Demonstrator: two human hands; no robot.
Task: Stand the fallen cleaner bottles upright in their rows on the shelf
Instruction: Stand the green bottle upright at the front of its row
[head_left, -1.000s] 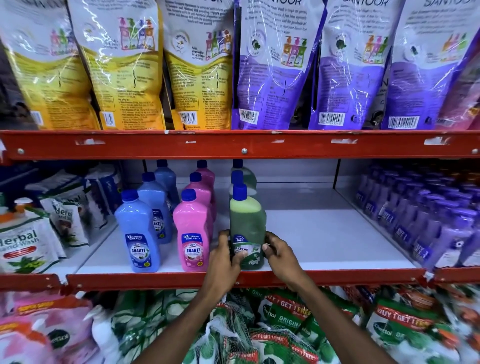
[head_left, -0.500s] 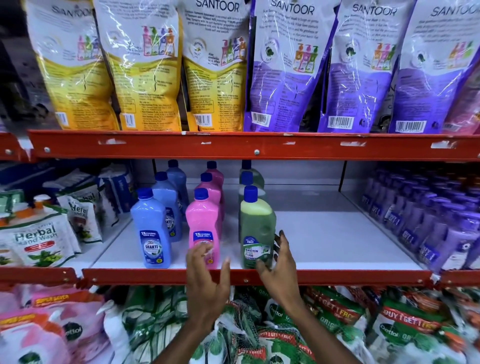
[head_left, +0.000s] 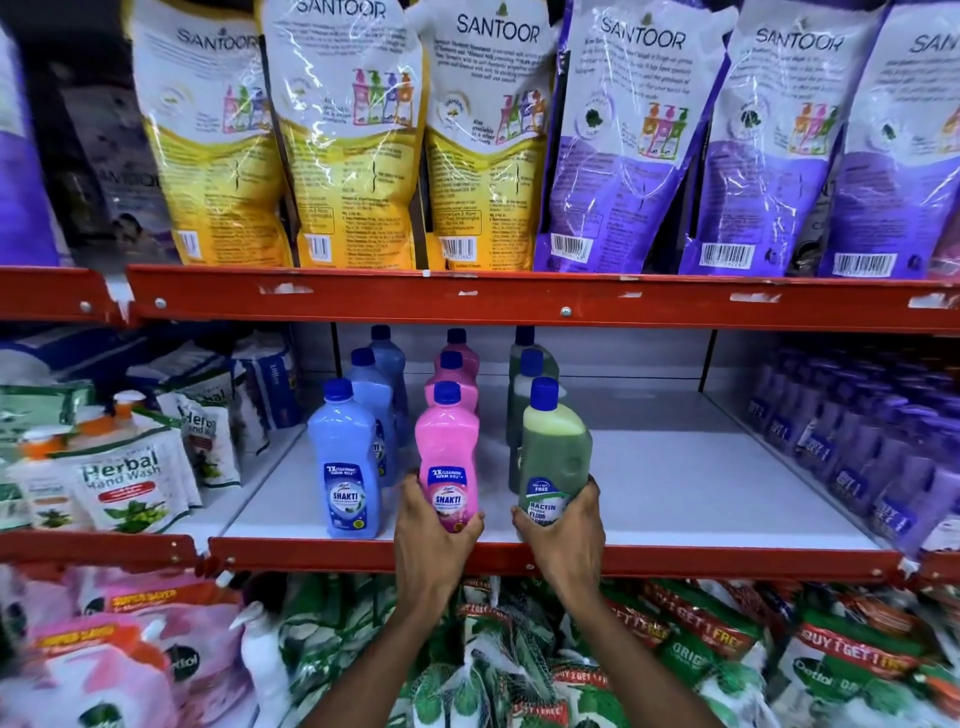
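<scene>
Three rows of blue-capped cleaner bottles stand upright on the white middle shelf (head_left: 675, 499). My left hand (head_left: 428, 525) grips the base of the front pink bottle (head_left: 448, 447). My right hand (head_left: 566, 530) is wrapped around the base of the front green bottle (head_left: 553, 452), which leans slightly right. The front blue bottle (head_left: 344, 457) stands untouched to the left. Behind each front bottle are further bottles of the same colour: blue (head_left: 374, 389), pink (head_left: 452, 374), green (head_left: 527, 384).
Herbal hand wash pouches (head_left: 124, 478) crowd the shelf's left side and purple bottles (head_left: 872, 457) its right. Yellow and purple Santoor pouches (head_left: 488, 145) hang above the red upper rail (head_left: 519, 301). Refill packs (head_left: 675, 654) fill the shelf below.
My left hand left the green bottle, swung left and took hold of the pink bottle. My right hand closed around the green bottle's base. The camera moved closer.
</scene>
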